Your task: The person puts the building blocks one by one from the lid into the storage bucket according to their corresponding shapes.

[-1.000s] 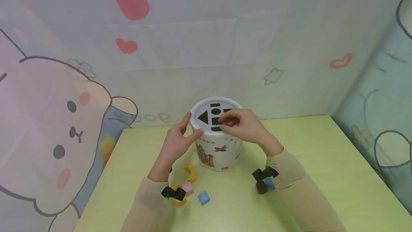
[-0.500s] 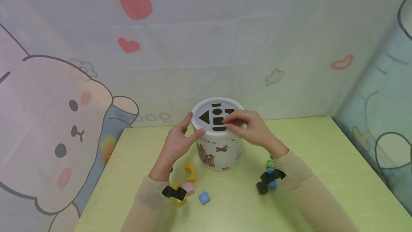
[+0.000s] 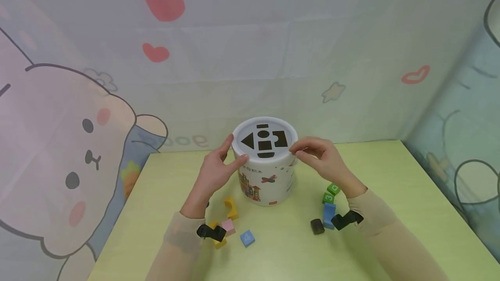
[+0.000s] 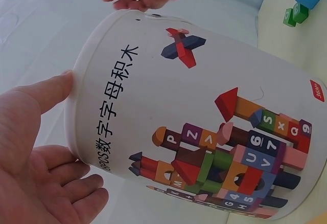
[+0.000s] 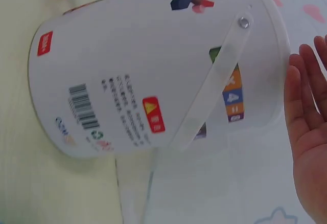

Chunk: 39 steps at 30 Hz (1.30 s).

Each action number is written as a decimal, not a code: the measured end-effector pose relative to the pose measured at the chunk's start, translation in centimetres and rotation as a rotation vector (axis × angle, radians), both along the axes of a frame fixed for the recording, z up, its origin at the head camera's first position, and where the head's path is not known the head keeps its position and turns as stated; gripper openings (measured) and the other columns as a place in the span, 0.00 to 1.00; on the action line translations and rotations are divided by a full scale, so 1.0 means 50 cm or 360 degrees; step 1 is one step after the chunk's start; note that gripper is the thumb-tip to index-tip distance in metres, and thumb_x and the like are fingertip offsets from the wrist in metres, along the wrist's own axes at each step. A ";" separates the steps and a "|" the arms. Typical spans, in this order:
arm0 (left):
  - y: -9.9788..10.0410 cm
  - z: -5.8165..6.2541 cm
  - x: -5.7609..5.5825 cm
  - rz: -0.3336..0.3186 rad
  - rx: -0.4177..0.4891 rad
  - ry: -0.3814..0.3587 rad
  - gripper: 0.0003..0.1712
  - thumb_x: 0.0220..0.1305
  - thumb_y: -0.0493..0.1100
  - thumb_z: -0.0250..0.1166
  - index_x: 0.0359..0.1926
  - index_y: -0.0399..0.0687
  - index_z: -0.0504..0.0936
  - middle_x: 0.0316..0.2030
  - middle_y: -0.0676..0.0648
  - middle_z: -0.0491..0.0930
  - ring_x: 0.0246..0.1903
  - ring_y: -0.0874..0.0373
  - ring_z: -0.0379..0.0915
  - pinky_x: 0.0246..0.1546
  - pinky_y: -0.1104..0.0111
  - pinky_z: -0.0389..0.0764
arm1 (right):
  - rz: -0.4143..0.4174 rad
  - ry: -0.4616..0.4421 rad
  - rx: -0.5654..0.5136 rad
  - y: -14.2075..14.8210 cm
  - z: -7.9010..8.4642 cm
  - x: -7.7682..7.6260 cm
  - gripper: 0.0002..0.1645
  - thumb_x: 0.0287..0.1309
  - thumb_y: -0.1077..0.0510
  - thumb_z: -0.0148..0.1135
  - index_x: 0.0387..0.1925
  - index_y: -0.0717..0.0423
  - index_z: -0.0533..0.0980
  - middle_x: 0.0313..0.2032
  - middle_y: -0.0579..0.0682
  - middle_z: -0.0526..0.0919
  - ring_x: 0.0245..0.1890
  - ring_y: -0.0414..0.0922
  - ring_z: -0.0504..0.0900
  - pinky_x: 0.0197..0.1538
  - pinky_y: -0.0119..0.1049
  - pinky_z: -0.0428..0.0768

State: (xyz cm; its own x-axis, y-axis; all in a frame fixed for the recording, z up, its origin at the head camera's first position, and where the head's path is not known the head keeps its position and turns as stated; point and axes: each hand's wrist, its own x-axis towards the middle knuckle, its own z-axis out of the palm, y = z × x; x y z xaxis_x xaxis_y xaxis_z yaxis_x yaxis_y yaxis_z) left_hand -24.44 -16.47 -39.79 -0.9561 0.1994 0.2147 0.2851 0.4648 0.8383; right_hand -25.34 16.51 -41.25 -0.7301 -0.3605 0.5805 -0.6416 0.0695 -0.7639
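A white bucket stands upright on the table, its lid cut with dark shaped holes. My left hand rests on the lid's left rim, thumb and index finger spread apart; in the left wrist view its fingertips touch the rim while other fingers bend loosely below. My right hand is at the right rim, fingertips right by the edge. In the right wrist view its fingers lie slightly bent beside the lid, with nothing seen in them. A white handle strap hangs down that side of the bucket.
Left of centre on the table lie yellow blocks, a pink block and a blue block. By my right forearm are green blocks, a blue piece and a dark block. A printed cloth backdrop stands behind.
My right hand has drawn rightward from over the lid's holes to its right rim, uncovering the notched hole and, below, the green blocks. The left hand stays on the rim.
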 end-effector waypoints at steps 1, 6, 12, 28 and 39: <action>0.000 0.001 0.000 -0.0001 0.0001 0.0001 0.52 0.71 0.59 0.73 0.85 0.48 0.57 0.82 0.49 0.56 0.80 0.48 0.54 0.78 0.52 0.63 | 0.0005 -0.0004 0.0003 0.007 -0.003 0.001 0.11 0.71 0.73 0.63 0.49 0.64 0.86 0.50 0.56 0.88 0.51 0.42 0.85 0.55 0.32 0.86; 0.002 0.003 0.002 0.0006 0.0015 -0.0010 0.52 0.71 0.59 0.73 0.85 0.49 0.57 0.82 0.49 0.56 0.80 0.47 0.55 0.78 0.52 0.64 | -0.0024 -0.0116 0.0107 0.045 -0.026 0.007 0.10 0.73 0.70 0.63 0.51 0.65 0.85 0.50 0.49 0.89 0.50 0.41 0.87 0.55 0.31 0.86; 0.001 0.001 0.001 0.0025 -0.0002 -0.0024 0.52 0.71 0.59 0.73 0.85 0.51 0.58 0.82 0.49 0.57 0.80 0.46 0.56 0.78 0.51 0.64 | -0.0071 -0.0278 0.0367 0.094 -0.066 0.016 0.13 0.73 0.63 0.67 0.56 0.57 0.86 0.52 0.53 0.89 0.50 0.43 0.87 0.54 0.33 0.86; 0.000 -0.003 -0.001 0.0031 -0.0010 -0.0020 0.51 0.71 0.58 0.73 0.85 0.51 0.58 0.82 0.49 0.57 0.80 0.48 0.55 0.78 0.53 0.64 | 0.0001 -0.0481 0.0791 0.208 -0.202 0.057 0.27 0.63 0.52 0.79 0.59 0.58 0.82 0.49 0.52 0.88 0.46 0.46 0.85 0.47 0.35 0.88; -0.001 -0.002 -0.001 0.0019 -0.0012 -0.0009 0.50 0.72 0.57 0.72 0.85 0.50 0.58 0.82 0.51 0.57 0.81 0.52 0.54 0.78 0.56 0.63 | -0.0053 -0.0597 0.0871 0.221 -0.231 0.093 0.31 0.55 0.51 0.85 0.55 0.58 0.80 0.47 0.49 0.84 0.44 0.45 0.81 0.42 0.35 0.85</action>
State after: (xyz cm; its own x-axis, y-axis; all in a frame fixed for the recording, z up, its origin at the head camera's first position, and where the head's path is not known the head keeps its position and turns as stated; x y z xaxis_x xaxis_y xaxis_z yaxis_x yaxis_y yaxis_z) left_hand -24.49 -16.50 -39.91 -0.9596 0.1895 0.2080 0.2750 0.4746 0.8361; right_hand -20.70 27.57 -52.79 -0.8630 -0.5046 0.0242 -0.3297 0.5263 -0.7838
